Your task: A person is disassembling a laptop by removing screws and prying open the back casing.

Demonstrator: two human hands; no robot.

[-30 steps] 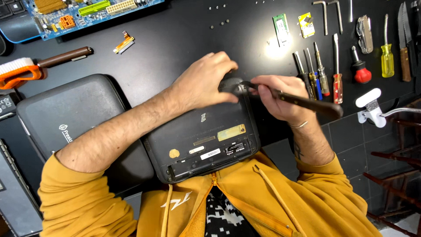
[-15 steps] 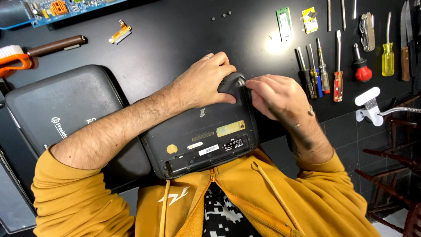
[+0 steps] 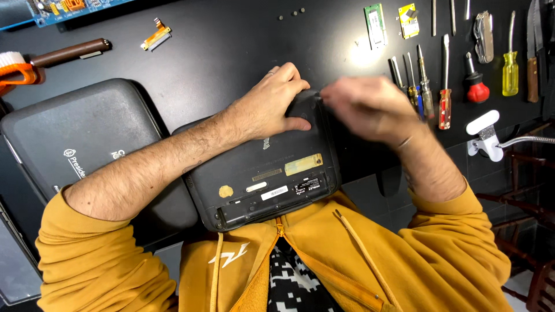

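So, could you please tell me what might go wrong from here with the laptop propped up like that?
1. The upturned laptop rests partly on the person's chest, steadied by the left hand alone; it could slide off.
2. The right hand is blurred at the far corner, so its grip cannot be judged; a slip there might mar the casing.
3. The three small screws lie loose on the table and could roll away.

The right hand (image 3: pixel 370 110) is smeared by motion blur, so its fingers and grip cannot be told. Beside it, the left hand (image 3: pixel 272 110) hides the far corner of the dark grey upturned laptop (image 3: pixel 266 179). Left of that laptop, the blue circuit board (image 3: pixel 63 8) and the orange-handled brush (image 3: pixel 14 72) are cut off by the edge.
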